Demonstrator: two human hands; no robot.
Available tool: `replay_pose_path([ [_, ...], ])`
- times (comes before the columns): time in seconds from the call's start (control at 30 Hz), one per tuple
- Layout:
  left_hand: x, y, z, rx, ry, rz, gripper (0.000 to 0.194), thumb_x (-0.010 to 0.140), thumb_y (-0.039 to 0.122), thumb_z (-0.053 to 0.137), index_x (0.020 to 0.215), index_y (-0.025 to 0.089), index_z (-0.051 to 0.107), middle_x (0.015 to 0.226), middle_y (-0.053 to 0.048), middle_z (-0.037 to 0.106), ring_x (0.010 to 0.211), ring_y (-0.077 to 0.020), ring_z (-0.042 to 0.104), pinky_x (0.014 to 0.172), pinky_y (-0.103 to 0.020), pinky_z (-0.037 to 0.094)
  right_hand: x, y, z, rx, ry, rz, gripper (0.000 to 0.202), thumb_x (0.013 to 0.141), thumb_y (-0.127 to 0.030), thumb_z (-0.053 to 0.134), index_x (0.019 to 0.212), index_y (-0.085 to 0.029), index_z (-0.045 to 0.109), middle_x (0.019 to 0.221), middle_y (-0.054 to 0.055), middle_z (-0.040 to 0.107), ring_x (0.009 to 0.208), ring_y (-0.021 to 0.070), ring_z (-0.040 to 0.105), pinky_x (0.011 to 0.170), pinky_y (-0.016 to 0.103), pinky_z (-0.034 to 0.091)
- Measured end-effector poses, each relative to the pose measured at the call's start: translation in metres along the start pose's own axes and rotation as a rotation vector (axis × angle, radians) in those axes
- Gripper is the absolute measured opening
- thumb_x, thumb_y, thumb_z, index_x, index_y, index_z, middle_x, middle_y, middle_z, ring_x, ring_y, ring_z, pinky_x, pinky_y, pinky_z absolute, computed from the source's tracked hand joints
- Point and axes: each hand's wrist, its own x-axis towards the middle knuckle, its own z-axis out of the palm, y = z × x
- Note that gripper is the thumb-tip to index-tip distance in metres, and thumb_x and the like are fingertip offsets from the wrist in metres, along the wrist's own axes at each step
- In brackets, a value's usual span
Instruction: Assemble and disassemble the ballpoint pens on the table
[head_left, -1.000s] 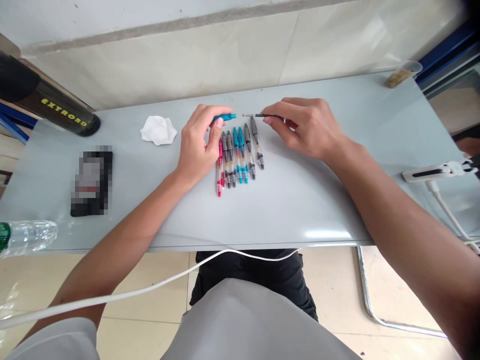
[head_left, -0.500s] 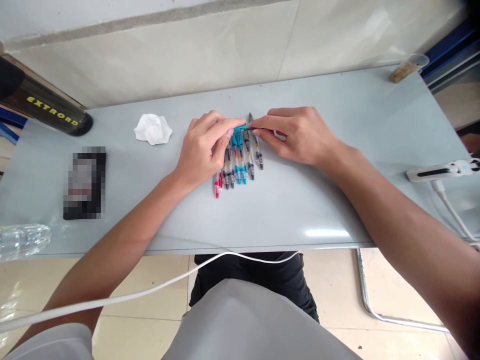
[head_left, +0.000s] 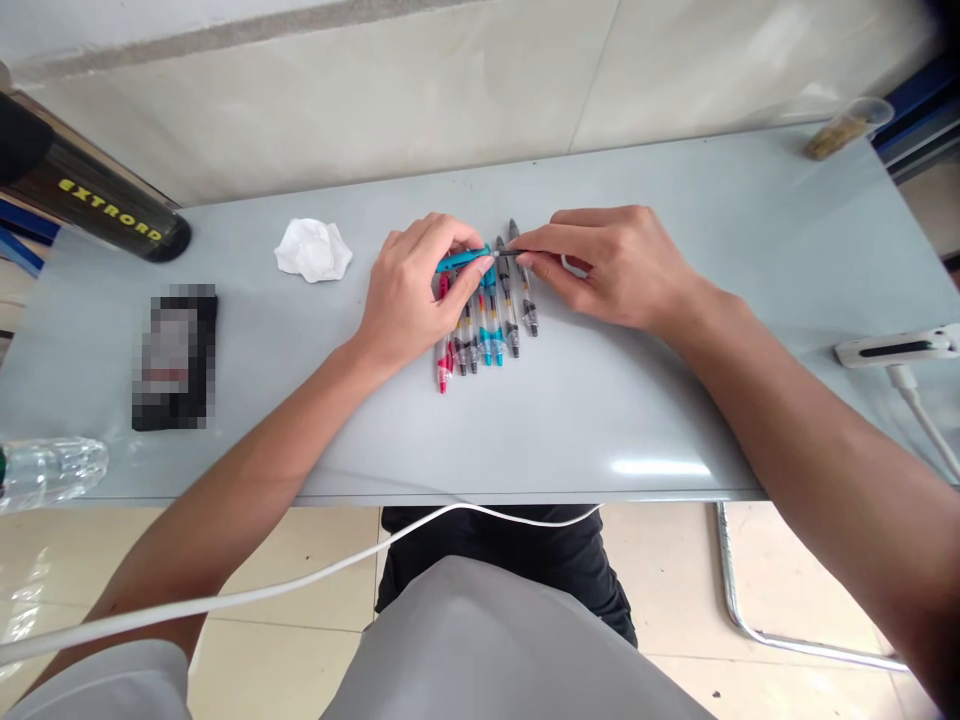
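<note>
Between the finger and thumb of my left hand (head_left: 418,290) is a teal pen barrel (head_left: 463,259), lying roughly sideways. My right hand (head_left: 619,262) pinches a thin dark rod (head_left: 529,252) whose tip meets the barrel's right end. Below and behind the fingers, several pens lie side by side on the table: a red pen (head_left: 443,370) at the left, teal pens (head_left: 492,345) in the middle and a grey pen (head_left: 530,316) at the right. My hands hide some of their upper parts.
Crumpled white tissue (head_left: 313,250), a blurred black packet (head_left: 178,358), a dark bottle (head_left: 105,200) and a clear bottle (head_left: 56,472) are on the left. At the right are a plastic cup (head_left: 847,130) and a white device (head_left: 896,347). A white cable (head_left: 300,583) crosses in front.
The teal barrel now shows more fully in my left hand, and the dark rod is seen at its end. The view has shifted slightly, moving the table items a little.
</note>
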Motion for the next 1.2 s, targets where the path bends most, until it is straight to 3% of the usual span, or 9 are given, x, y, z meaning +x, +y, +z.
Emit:
replay_pose_path([
  [0.1, -0.0007, -0.0003, -0.0004, -0.020, 0.012, -0.028, 0.030, 0.120, 0.056, 0.058, 0.123, 0.031, 0.075, 0.114, -0.008, 0.083, 0.109, -0.0294, 0.077, 0.102, -0.050, 0.060, -0.0005, 0.0014, -0.0032, 0.001, 0.015, 0.040, 0.050, 0.120, -0.055, 0.043, 0.136, -0.034, 0.086, 0.103, 0.007, 0.086, 0.082, 0.0283, 0.074, 0.070, 0.043, 0.046],
  [0.27, 0.0000, -0.0029, -0.0011, -0.052, -0.008, -0.042, 0.035, 0.122, 0.057, 0.051, 0.131, 0.034, 0.076, 0.123, -0.009, 0.083, 0.112, -0.0305, 0.077, 0.104, -0.052, 0.059, -0.0022, 0.0034, -0.0044, -0.009, 0.001, 0.083, 0.048, 0.120, -0.059, 0.041, 0.144, -0.049, 0.081, 0.111, 0.003, 0.088, 0.088, 0.0322, 0.075, 0.074, 0.049, 0.052],
  [0.43, 0.0012, -0.0038, -0.0013, -0.063, -0.026, -0.033, 0.038, 0.122, 0.059, 0.050, 0.128, 0.034, 0.078, 0.120, -0.009, 0.082, 0.110, -0.0306, 0.077, 0.102, -0.052, 0.059, -0.0012, 0.0057, -0.0012, 0.023, 0.032, 0.060, 0.049, 0.120, -0.060, 0.045, 0.137, -0.037, 0.085, 0.106, 0.007, 0.087, 0.085, 0.0283, 0.073, 0.074, 0.044, 0.050],
  [0.57, 0.0014, -0.0024, -0.0009, -0.072, -0.025, -0.043, 0.036, 0.122, 0.058, 0.053, 0.121, 0.033, 0.078, 0.115, -0.008, 0.081, 0.111, -0.0293, 0.077, 0.100, -0.048, 0.059, -0.0005, 0.0042, -0.0010, 0.021, 0.013, 0.054, 0.048, 0.121, -0.056, 0.045, 0.133, -0.033, 0.085, 0.104, 0.008, 0.087, 0.080, 0.0269, 0.072, 0.071, 0.043, 0.047],
  [0.7, 0.0010, -0.0010, -0.0008, -0.084, -0.037, -0.059, 0.029, 0.121, 0.054, 0.060, 0.116, 0.032, 0.078, 0.111, -0.007, 0.080, 0.111, -0.0277, 0.076, 0.099, -0.045, 0.058, -0.0010, 0.0033, -0.0011, 0.020, 0.008, 0.042, 0.044, 0.121, -0.053, 0.048, 0.132, -0.034, 0.086, 0.105, 0.006, 0.087, 0.076, 0.0260, 0.072, 0.070, 0.042, 0.045],
  [0.87, 0.0005, 0.0000, -0.0004, -0.069, -0.013, -0.052, 0.025, 0.120, 0.048, 0.062, 0.115, 0.030, 0.078, 0.110, -0.006, 0.081, 0.107, -0.0260, 0.076, 0.098, -0.044, 0.059, -0.0015, 0.0040, -0.0027, 0.049, -0.012, 0.069, 0.044, 0.121, -0.056, 0.048, 0.135, -0.036, 0.085, 0.108, 0.007, 0.087, 0.085, 0.0282, 0.075, 0.074, 0.043, 0.050],
  [1.2, 0.0007, -0.0006, -0.0010, -0.079, 0.015, -0.050, 0.034, 0.121, 0.057, 0.058, 0.113, 0.030, 0.079, 0.105, -0.005, 0.081, 0.100, -0.0243, 0.076, 0.095, -0.043, 0.060, -0.0008, 0.0045, -0.0034, 0.030, 0.011, 0.050, 0.047, 0.121, -0.056, 0.045, 0.136, -0.037, 0.085, 0.107, 0.007, 0.087, 0.086, 0.0282, 0.075, 0.073, 0.044, 0.050],
])
